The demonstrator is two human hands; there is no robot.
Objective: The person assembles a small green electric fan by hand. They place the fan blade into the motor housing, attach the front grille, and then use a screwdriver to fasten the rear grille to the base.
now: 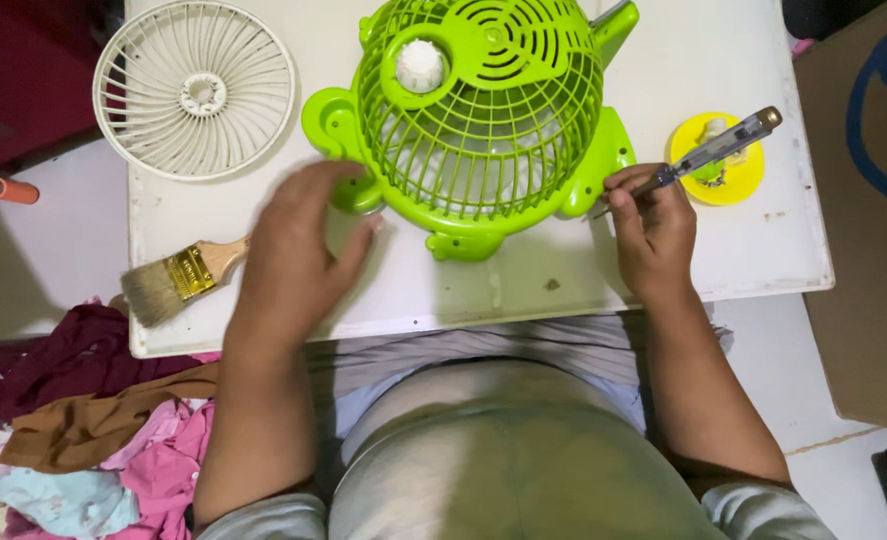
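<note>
the white table (764, 250) is bearing a green fan housing (484, 120) at centre. the left hand (299, 250), fingers loosely spread and holding nothing, is touching its base; the right hand (654, 225) is pinching a screwdriver (714, 150) against its edge.

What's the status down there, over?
Left hand on green fan housing. Right hand holds screwdriver at its edge. Paintbrush, white grille aside.
</note>
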